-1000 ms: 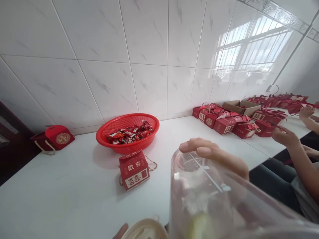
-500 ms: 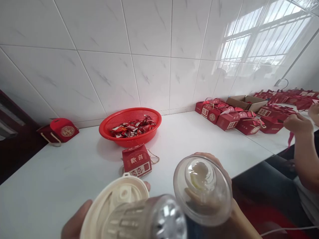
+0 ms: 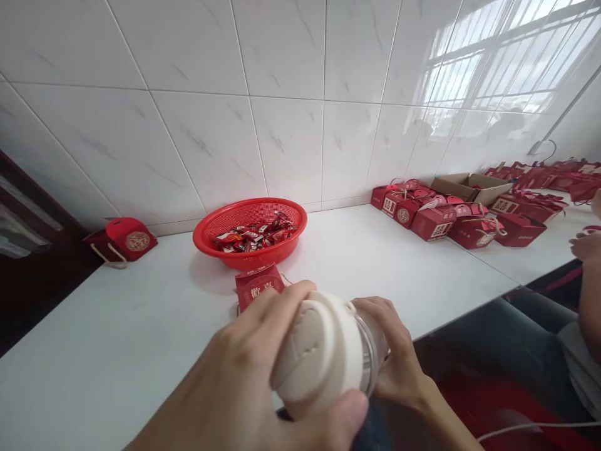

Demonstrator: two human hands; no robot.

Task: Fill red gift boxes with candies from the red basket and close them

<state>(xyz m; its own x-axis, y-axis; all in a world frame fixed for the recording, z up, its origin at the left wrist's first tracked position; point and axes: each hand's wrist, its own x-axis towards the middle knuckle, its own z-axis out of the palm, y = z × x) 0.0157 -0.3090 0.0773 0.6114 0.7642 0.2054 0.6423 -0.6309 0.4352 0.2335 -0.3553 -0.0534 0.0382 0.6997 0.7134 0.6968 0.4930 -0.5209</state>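
Note:
My left hand (image 3: pixel 253 369) is closed around a cream bottle lid (image 3: pixel 323 351), thumb below and fingers over the top. My right hand (image 3: pixel 397 351) wraps the body of a clear drinking bottle (image 3: pixel 373 344), tilted sideways, its far end hidden by that hand. Lid and bottle meet at the rim; whether the thread has caught, I cannot tell. Just beyond my left hand, a red gift box (image 3: pixel 257 287) with gold characters and a cord handle is partly covered by my fingers. Behind it stands a red plastic basket (image 3: pixel 248 254) holding wrapped sweets (image 3: pixel 256 236).
On the white table (image 3: pixel 94 351), another red box (image 3: pixel 126 241) sits at the left by the wall. Several red boxes (image 3: pixel 434 220) and an open cardboard box (image 3: pixel 472 188) line the right side. A co-worker's hand (image 3: pixel 586 244) shows at the right edge.
The lid, with a strainer-like insert hanging from it, has been brought from the left onto the bottle's mouth. The bottle has tipped from facing me to lying sideways. The co-worker's hand has lowered.

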